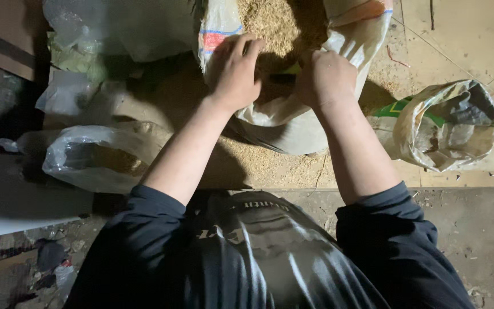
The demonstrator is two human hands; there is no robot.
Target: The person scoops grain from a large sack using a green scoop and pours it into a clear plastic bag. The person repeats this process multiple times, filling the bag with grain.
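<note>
Sack (pixel 293 123) of loose husk-like grain (pixel 270 26) stands open on the floor (pixel 458 40), just ahead of the person. Left hand (pixel 236 71) rests on its near rim, fingers (pixel 247 48) loosely spread, gripping nothing clearly; right hand (pixel 324 77) is fisted on the rim fabric. Woven cloth looks soft, floppy, probably heavy when full; bunched rim gives the best hold.

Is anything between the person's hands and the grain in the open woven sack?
Nothing visible. The left hand and right hand are already at the woven sack mouth, on its folded rim, with the grain exposed just beyond them.
</note>
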